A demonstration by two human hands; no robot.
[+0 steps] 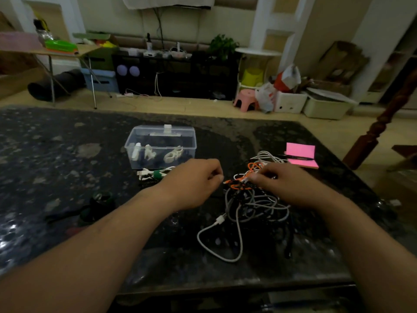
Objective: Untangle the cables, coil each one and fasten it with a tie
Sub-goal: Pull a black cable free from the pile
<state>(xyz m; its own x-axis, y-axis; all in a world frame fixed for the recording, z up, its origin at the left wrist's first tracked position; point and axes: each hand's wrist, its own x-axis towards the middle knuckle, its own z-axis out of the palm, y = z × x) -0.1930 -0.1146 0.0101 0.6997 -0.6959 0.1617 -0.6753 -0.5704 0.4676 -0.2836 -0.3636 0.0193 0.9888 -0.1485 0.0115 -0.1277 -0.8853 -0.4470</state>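
Note:
A tangle of cables (250, 204) lies on the dark stone table (67, 154): white, grey, black and an orange cable (252, 166). My left hand (191, 184) hovers just left of the pile, its fingers curled and pinching a small cable end near the orange strand. On top of the heap, my right hand (286, 184) has its fingertips pinching cables near the orange one. A coiled white cable with a green tie (155, 173) sits behind my left hand, next to a black coil (147, 184).
A clear plastic box (160, 145) holding white clips stands at the table's middle. Pink sticky notes with a black pen (301, 154) lie at the right. Dark objects (99, 206) sit left of my left forearm. Beyond the table are the floor, stools and bins.

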